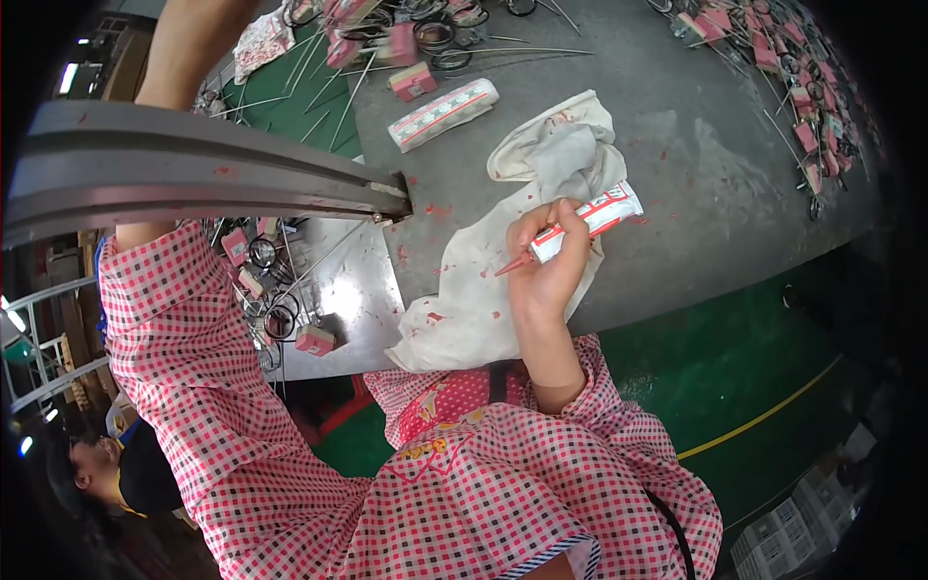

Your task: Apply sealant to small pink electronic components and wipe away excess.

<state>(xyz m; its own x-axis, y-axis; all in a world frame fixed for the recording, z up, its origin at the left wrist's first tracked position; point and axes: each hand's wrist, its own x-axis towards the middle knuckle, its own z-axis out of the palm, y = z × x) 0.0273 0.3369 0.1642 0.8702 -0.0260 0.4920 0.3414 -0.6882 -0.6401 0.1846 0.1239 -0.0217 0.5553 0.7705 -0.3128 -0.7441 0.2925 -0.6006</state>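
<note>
At the centre of the head view, grips a white-and-red tube [604,208] in the right hand [556,280], with fingers curled around its body. Points the tube's slender red nozzle [514,264] toward the lower left, above a pale, red-spotted cloth [474,290] spread on a grey table [696,217]. At upper left, extends the left forearm [188,48] behind a grooved metal beam [213,174] and past the top edge; cannot tell the state of the left hand, out of frame. Beyond the cloth, shows a white wrapped packet [443,114] with green and red markings, lying near a pink block [413,82]. At upper right, displays a heap of pink blocks [807,101] with dark coils and thin metal rods; below the beam, more such parts beside a shiny metal surface [367,329]. At lower left, includes another person [101,474] in a dark top; at right, a green floor [744,358] with a yellow line [764,414].
</note>
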